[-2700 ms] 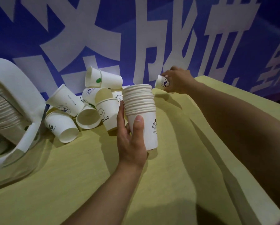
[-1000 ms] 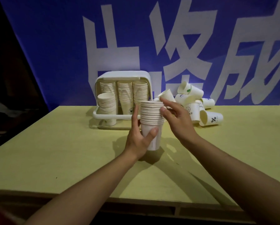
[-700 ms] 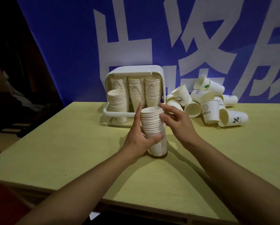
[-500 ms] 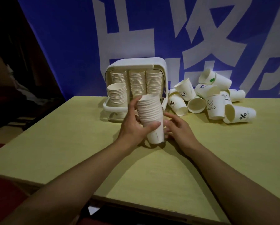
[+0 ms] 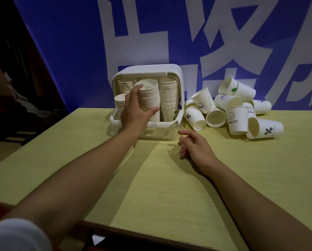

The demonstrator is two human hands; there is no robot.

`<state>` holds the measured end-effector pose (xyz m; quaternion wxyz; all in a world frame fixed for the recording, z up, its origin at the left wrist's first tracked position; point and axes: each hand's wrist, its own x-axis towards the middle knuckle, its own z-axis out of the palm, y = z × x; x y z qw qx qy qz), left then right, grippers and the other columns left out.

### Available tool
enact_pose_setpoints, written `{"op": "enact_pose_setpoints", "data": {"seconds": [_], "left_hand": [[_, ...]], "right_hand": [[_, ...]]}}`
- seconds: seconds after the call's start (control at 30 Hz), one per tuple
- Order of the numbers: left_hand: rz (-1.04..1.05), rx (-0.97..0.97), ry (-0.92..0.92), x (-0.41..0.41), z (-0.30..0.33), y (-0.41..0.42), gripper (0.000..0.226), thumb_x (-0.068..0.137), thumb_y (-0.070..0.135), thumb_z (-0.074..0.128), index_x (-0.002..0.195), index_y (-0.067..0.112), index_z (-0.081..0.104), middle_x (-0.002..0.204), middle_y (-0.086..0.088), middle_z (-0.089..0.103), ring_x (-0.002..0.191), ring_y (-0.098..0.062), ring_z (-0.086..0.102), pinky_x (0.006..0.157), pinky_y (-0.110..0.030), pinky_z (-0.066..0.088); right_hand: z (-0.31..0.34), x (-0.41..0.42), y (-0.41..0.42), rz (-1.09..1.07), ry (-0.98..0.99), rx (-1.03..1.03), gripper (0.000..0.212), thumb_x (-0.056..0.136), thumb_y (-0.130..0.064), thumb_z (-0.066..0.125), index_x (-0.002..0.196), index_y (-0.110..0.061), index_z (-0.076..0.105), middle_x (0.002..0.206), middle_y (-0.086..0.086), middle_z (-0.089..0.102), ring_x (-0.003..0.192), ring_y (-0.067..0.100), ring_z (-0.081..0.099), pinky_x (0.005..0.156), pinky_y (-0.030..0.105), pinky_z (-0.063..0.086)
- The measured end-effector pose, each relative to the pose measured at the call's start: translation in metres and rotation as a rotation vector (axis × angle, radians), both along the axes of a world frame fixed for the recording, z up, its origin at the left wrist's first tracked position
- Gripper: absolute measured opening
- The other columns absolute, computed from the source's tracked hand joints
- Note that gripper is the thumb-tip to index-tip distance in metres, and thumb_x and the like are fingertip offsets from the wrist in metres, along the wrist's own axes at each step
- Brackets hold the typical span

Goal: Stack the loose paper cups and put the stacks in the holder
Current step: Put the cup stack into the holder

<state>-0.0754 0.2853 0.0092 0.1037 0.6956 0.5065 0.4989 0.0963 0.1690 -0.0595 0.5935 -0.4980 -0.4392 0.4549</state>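
Left hand fingers grip tall white paper-cup stack, entering white plastic holder; right hand loosely curled, empty; about ten loose white paper cups left on worktop.

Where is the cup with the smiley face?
The smiley cup stands upright in the loose pile on the table's right side, right of the white holder.

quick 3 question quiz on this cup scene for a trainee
1. True or false: the right hand holds a cup.
2. Which hand grips the stack at the holder?
A. left
B. right
C. both
3. Fill in: the cup with a smiley face reads ____.

Key
1. False: it hovers over the table, holding nothing.
2. A: the left hand.
3. HELLO
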Motion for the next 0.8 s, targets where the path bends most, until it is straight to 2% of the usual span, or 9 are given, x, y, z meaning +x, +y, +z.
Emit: {"op": "enact_pose_setpoints", "data": {"seconds": [0.23,0.47,0.67,0.73,0.8], "left_hand": [[0.142,-0.053,0.149,0.004,-0.020,0.003,0.074,0.073,0.047,0.085,0.135,0.037,0.046,0.147,0.005,0.043,0.130,-0.025,0.047,0.092,-0.044,0.051],[0.189,-0.070,0.104,0.010,-0.017,0.007,0.069,0.076,0.038,0.086,0.134,0.034,0.048,0.146,0.005,0.040,0.128,-0.024,0.048,0.088,-0.038,0.047],[0.198,-0.098,0.092,0.013,-0.018,0.005,0.078,0.076,0.037,0.086,0.140,0.034,0.043,0.149,0.003,0.036,0.132,-0.024,0.045,0.094,-0.044,0.050],[0.219,-0.058,0.030,0.018,-0.018,-0.002,0.079,0.077,0.036,0.086,0.143,0.032,0.041,0.150,0.001,0.037,0.133,-0.023,0.043,0.097,-0.043,0.050],[0.188,0.035,-0.093,0.034,-0.014,-0.018,0.070,0.079,0.035,0.084,0.139,0.030,0.046,0.146,0.000,0.040,0.129,-0.018,0.043,0.095,-0.038,0.051]], "right_hand": [[-0.001,0.002,0.003,0.024,-0.036,-0.004,0.021,0.099,-0.008,0.053,0.118,-0.010,0.062,0.084,0.012,0.058,0.061,0.018,0.052,0.062,0.036,0.050],[-0.002,0.002,0.004,0.040,-0.057,-0.005,0.020,0.100,-0.009,0.053,0.117,-0.012,0.063,0.082,0.010,0.058,0.062,0.018,0.053,0.064,0.035,0.052],[-0.003,0.003,0.005,0.037,-0.059,-0.004,0.018,0.099,-0.010,0.054,0.112,-0.014,0.066,0.081,0.010,0.057,0.063,0.018,0.053,0.065,0.035,0.053],[-0.004,0.002,0.005,0.036,-0.065,-0.005,0.018,0.099,-0.010,0.054,0.112,-0.013,0.066,0.082,0.010,0.057,0.063,0.019,0.053,0.065,0.035,0.052],[-0.001,0.001,0.003,0.034,-0.074,0.006,0.018,0.099,-0.009,0.053,0.111,-0.014,0.066,0.082,0.010,0.058,0.061,0.018,0.053,0.063,0.035,0.051]]}}
